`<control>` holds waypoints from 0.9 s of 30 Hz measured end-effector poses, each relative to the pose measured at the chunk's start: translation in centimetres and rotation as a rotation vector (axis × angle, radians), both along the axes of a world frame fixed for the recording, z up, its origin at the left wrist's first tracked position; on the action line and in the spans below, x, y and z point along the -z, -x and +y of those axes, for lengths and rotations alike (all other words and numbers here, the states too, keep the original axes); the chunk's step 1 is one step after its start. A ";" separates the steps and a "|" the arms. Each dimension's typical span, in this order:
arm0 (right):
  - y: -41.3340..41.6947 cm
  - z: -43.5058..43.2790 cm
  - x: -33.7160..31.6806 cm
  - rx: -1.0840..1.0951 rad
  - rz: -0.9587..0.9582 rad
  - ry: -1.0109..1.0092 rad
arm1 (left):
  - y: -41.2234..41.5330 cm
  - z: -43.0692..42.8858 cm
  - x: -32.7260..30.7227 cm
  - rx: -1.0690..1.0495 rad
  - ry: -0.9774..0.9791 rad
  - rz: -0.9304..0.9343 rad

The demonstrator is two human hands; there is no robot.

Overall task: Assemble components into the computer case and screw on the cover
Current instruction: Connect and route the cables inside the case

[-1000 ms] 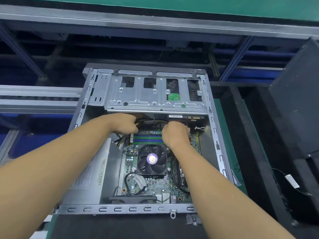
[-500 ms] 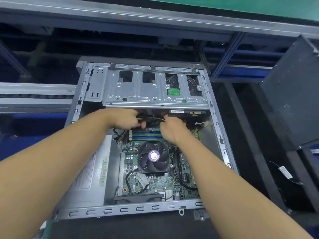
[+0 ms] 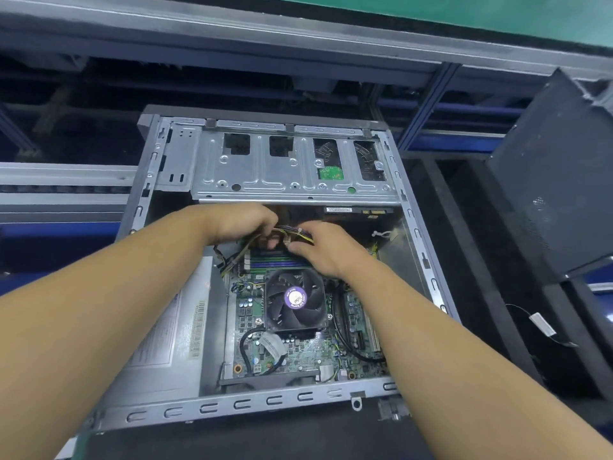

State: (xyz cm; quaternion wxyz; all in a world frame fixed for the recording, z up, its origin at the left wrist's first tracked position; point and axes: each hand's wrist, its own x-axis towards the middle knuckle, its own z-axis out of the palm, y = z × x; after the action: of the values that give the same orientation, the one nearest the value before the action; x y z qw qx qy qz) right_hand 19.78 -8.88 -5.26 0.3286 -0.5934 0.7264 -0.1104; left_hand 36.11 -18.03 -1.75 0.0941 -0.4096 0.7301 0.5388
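Observation:
An open computer case (image 3: 252, 405) lies on its side in front of me, its motherboard (image 3: 298, 353) and black CPU fan (image 3: 294, 300) exposed. A silver drive cage (image 3: 292, 174) spans its far end. Both my hands reach in just below that cage, above the memory slots (image 3: 275, 262). My left hand (image 3: 243, 224) and my right hand (image 3: 326, 247) each grip a bundle of yellow, black and red power cables (image 3: 292, 232) with a pale connector between them. The fingertips are partly hidden by the wires.
A silver power supply (image 3: 172, 330) with labels fills the case's left side. A dark cover panel (image 3: 554, 180) leans at the right. A loose cable with a white tag (image 3: 540, 325) lies on the black surface to the right. Metal conveyor rails (image 3: 63, 187) run at the left.
Both hands have stayed below the drive cage and lifted the cable bundle into sight between them; the view has shifted slightly.

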 end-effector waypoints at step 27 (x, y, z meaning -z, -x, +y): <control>0.9 -2.1 0.4 -0.090 0.406 -0.213 | 0.3 -0.2 0.0 0.269 0.284 -0.374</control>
State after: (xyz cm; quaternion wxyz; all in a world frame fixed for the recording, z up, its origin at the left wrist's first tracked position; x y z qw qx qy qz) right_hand 18.87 -11.02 -5.66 0.2410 -0.5972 0.7580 0.1030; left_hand 35.79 -18.25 -1.75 0.2396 -0.4103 0.8162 0.3288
